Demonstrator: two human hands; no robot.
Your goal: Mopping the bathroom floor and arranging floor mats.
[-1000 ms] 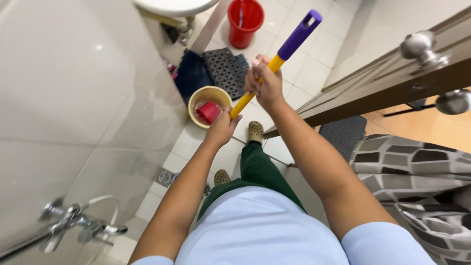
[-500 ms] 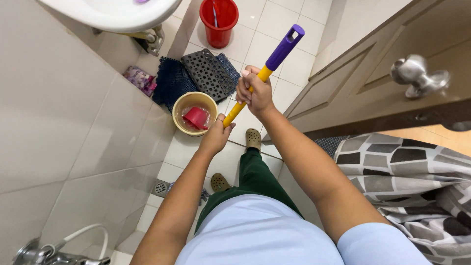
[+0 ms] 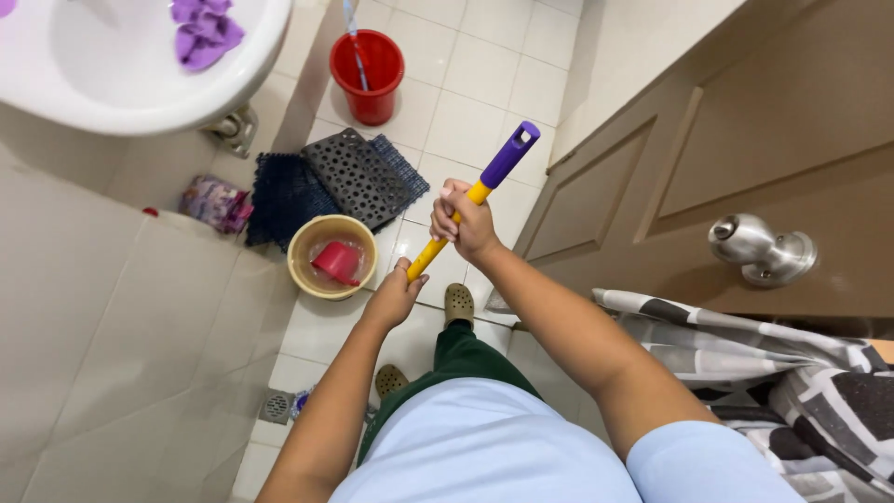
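Hands grip a yellow plastic mop handle with purple end over white floor tiles: right hand closed high, left hand closed lower, near a tan bucket.

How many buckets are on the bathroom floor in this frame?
2. A red bucket stands on the tiles below the sink, a stick inside. A tan bucket holding a red scoop sits beside the dark mats. Others may be out of view.
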